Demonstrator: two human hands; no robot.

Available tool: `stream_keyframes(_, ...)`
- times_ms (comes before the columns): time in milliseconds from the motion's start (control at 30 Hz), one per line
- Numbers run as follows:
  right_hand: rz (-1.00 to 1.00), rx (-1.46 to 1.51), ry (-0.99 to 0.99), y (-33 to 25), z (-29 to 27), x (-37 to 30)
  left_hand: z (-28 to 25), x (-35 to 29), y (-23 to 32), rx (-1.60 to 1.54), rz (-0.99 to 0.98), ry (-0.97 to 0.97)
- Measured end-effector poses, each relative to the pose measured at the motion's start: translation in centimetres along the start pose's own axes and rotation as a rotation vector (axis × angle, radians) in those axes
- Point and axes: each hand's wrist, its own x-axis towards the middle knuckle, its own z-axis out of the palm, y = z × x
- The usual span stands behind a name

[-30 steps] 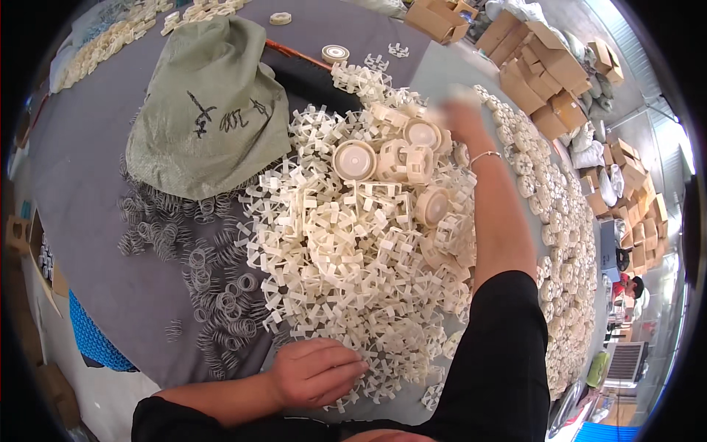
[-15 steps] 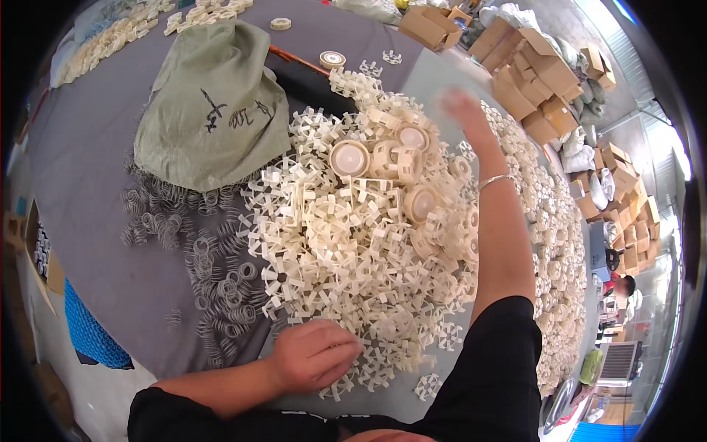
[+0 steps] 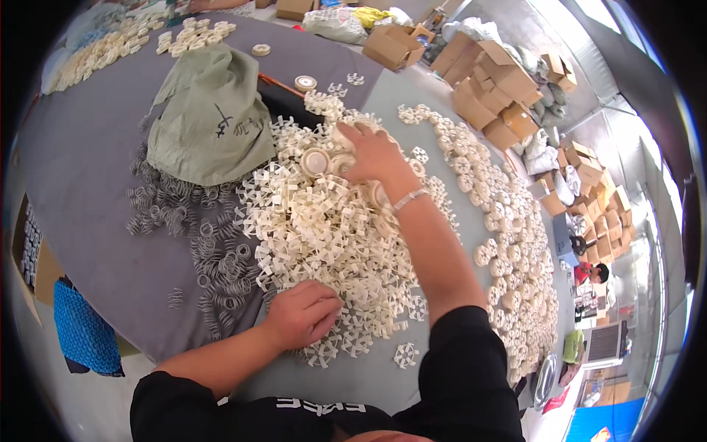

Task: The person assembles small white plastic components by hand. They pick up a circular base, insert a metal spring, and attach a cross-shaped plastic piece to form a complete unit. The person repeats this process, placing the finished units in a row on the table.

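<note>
A large heap of cream plastic clips (image 3: 309,221), pronged like small claws, lies in front of me. Over its far right side reaches my right hand (image 3: 374,155), fingers apart, among round cream plastic housings (image 3: 316,163) on top of the heap. Fingers and thumb are on either side of the housings; whether they touch one is unclear. My left hand (image 3: 303,315) rests closed at the heap's near edge, and anything inside its curled fingers is hidden. Grey metal coil springs (image 3: 221,269) are strewn left of the heap, partly beneath a greenish sack (image 3: 210,121).
Finished-looking round cream parts (image 3: 515,272) form a long band on the right. More cream parts (image 3: 195,37) lie at the far left. Cardboard boxes (image 3: 493,88) are stacked beyond the table. A person (image 3: 591,273) is in the right background; another person's arm (image 3: 217,4) shows at the top.
My right hand has come back leftward from beside the right-hand band to the housings on the heap. My left hand stays closed at the near edge. The whole view has shifted.
</note>
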Motion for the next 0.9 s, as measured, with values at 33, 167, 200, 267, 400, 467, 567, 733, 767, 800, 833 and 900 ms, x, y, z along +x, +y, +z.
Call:
stream_keyframes(33, 0.027, -0.031, -0.032, -0.4, -0.3, 0.4, 0.1, 0.1, 0.0, -0.002, 0.008, 0.001)
stream_keyframes(167, -0.142, 0.201, 0.057, -1.3, 2.8, 2.8, -0.4, 0.2, 0.0, 0.037, 0.023, -0.001)
stream_keyframes(200, -0.099, 0.231, 0.049, -1.9, 2.6, 2.4, -0.5, 0.3, 0.0, 0.034, 0.026, 0.002)
stream_keyframes(267, -0.004, 0.221, 0.077, -2.4, 2.0, 0.6, -0.5, 0.3, 0.2, 0.017, 0.022, 0.001)
stream_keyframes(400, -0.154, 0.5, 0.406, 0.2, -1.2, -6.6, -0.1, 0.8, 0.6, -0.006, 0.036, 0.013)
stream_keyframes(467, -0.265, 0.618, 0.362, -0.6, -3.1, -10.8, -0.9, 0.4, 0.4, 0.056, 0.009, 0.036)
stream_keyframes(567, -0.3, 0.689, 0.154, -0.4, -2.5, -17.8, -0.9, 0.3, 0.8, 0.09, -0.02, 0.05)
stream_keyframes(733, -0.397, 0.917, -0.098, 2.5, -2.7, -19.2, -0.4, 0.3, 3.9, 0.101, -0.068, -0.056)
stream_keyframes(767, -0.357, 0.959, -0.114, 3.7, -2.4, -16.9, -0.3, 0.3, 4.0, 0.115, -0.058, -0.146)
stream_keyframes(800, -0.262, 0.879, -0.026, 4.8, -1.8, -13.4, -0.3, 0.2, 4.1, 0.134, -0.051, -0.236)
stream_keyframes(833, -0.158, 0.786, 0.061, 6.0, -1.4, -9.6, -0.2, 0.2, 4.1, 0.14, -0.037, -0.322)
stream_keyframes(900, -0.06, 0.576, 0.276, 7.7, 1.0, -3.2, 0.2, 0.0, 3.5, 0.095, -0.036, -0.399)
